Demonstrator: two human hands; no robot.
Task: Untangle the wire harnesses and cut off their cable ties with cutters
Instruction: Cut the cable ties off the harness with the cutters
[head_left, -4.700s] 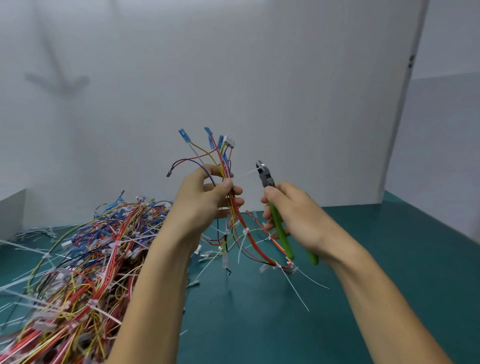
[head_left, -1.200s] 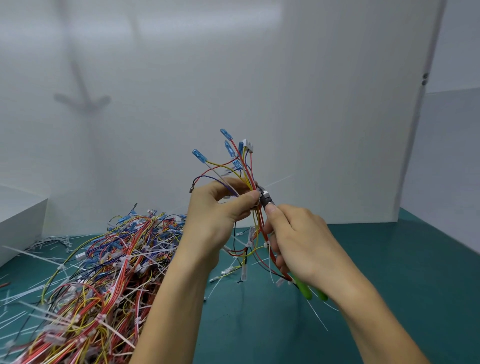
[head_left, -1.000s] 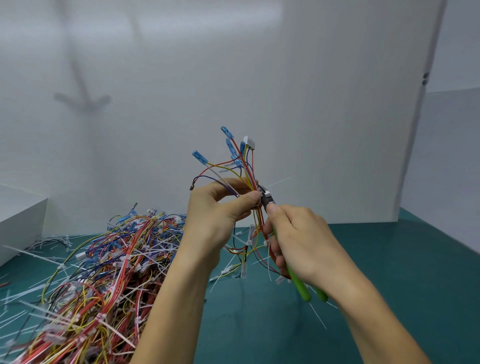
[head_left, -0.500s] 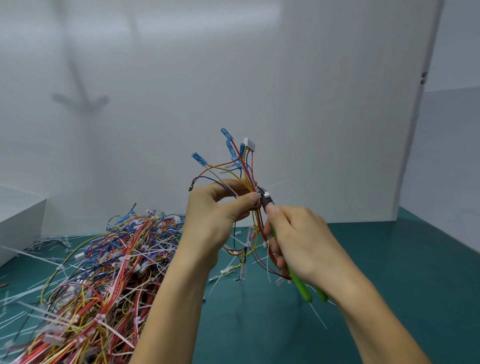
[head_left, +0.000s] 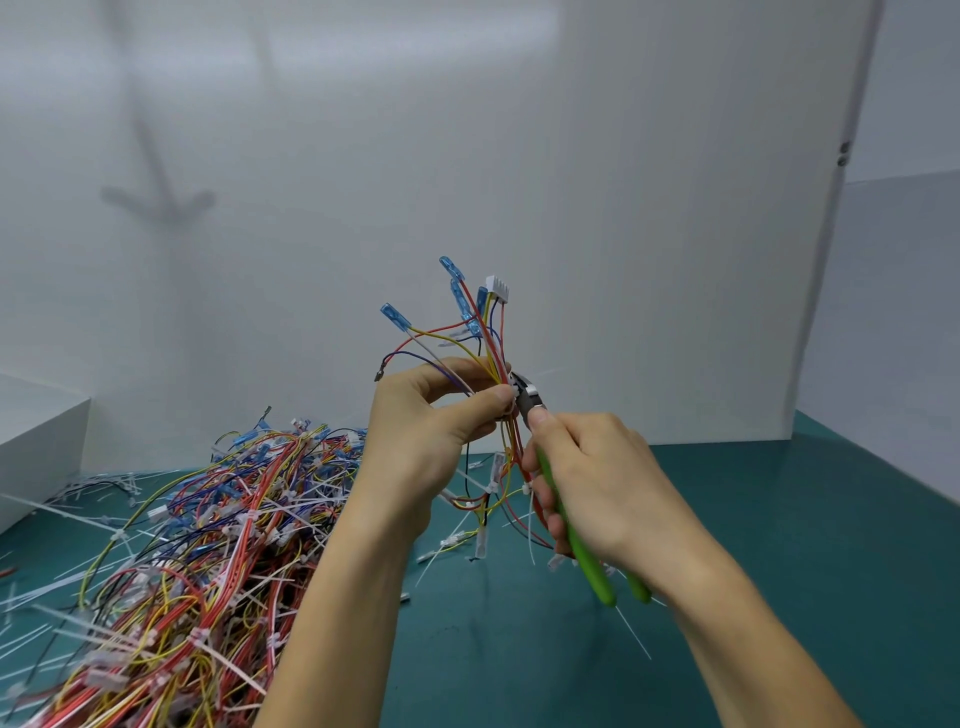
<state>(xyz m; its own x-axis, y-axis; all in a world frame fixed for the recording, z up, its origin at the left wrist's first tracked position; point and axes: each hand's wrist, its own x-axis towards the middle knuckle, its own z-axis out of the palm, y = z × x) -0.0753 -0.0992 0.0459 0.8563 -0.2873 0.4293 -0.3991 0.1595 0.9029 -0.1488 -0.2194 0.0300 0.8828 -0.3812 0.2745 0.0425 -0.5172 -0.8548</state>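
Note:
My left hand (head_left: 426, 431) pinches a wire harness (head_left: 485, 338) of red, yellow and blue wires, held upright above the table. Blue terminals and a white connector fan out at its top; its lower wires, with white cable ties on them, hang down to the green mat. My right hand (head_left: 597, 478) grips green-handled cutters (head_left: 587, 551). Their dark jaws (head_left: 525, 392) sit against the bundle right beside my left thumb and forefinger. The tie at the jaws is hidden behind my fingers.
A big tangled heap of harnesses (head_left: 197, 551) fills the left of the green table (head_left: 779, 519). Loose white tie offcuts (head_left: 78, 509) lie around it. A white box (head_left: 36, 441) stands at the far left. White panels wall in the back and right.
Since 4.7 s ago the cutters have come left from clear of the bundle to touch it at my left fingertips. Over the last second both hands have barely moved.

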